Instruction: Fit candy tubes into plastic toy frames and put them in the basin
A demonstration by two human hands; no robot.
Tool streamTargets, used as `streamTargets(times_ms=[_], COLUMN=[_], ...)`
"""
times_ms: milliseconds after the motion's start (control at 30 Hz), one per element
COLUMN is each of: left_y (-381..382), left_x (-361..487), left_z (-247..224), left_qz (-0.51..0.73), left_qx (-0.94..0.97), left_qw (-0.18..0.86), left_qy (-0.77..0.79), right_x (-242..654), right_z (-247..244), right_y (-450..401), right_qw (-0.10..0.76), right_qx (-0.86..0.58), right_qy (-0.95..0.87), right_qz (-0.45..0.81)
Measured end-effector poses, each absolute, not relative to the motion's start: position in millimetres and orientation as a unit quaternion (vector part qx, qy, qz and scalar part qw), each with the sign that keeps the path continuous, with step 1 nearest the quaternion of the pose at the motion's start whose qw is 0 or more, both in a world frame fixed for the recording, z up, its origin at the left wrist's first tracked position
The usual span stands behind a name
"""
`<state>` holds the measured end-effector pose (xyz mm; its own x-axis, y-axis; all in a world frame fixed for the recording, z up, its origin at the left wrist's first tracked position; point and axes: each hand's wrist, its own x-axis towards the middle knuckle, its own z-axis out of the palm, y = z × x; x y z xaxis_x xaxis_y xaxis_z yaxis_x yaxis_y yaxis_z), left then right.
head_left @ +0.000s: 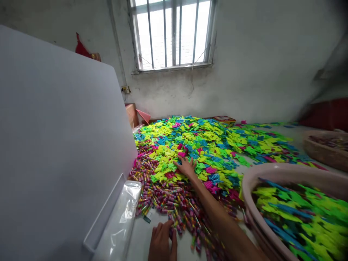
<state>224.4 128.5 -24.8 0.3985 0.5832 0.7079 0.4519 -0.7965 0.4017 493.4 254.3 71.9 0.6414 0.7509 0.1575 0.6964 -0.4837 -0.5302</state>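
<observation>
My left hand (pixel 161 242) is low in the view, fingers curled, with a small purple-wrapped stick (pixel 171 224) between thumb and fingertips. Just beyond it spreads a heap of similar short sticks (pixel 170 197), wrapped in purple and pink with coloured tips. My right hand (pixel 186 167) reaches forward, its fingers apart over a large pile of flat plastic pieces (pixel 206 134) in yellow, green, blue and pink. Its fingertips lie among the pieces; I cannot tell whether they touch one.
A tall white panel (pixel 62 137) stands at left, with clear plastic bags (pixel 122 217) beside it. At right is a pink tub (pixel 258 174) of coloured pieces, with another basin (pixel 323 148) behind. A barred window (pixel 174 34) is in the back wall.
</observation>
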Motion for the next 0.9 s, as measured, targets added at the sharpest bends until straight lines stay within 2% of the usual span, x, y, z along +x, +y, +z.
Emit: streamTargets(times_ms=[133,233,400,600,733,900], left_y=[132,134,135,137,135,130], left_x=[227,226,224,222,218,208], left_z=[-30,-29,-22,-10,2,14], left_qz=[0.464,0.451,0.459,0.492,0.506,0.505], left_qx=[0.822,0.828,0.823,0.8,0.776,0.72], left_qw=[0.081,0.105,0.115,0.155,0.208,0.283], left_qy=[0.319,0.314,0.315,0.306,0.314,0.382], right_x=[489,487,485,479,462,431], right_z=[66,62,63,88,104,114], right_y=[248,239,224,202,179,135], right_qw=[0.303,0.348,0.477,0.633,0.677,0.739], right_qx=[-0.83,-0.804,-0.745,-0.657,-0.612,-0.508], right_qy=[-0.465,-0.479,-0.462,-0.405,-0.39,-0.298], right_qz=[0.05,0.055,0.063,0.066,0.12,0.326])
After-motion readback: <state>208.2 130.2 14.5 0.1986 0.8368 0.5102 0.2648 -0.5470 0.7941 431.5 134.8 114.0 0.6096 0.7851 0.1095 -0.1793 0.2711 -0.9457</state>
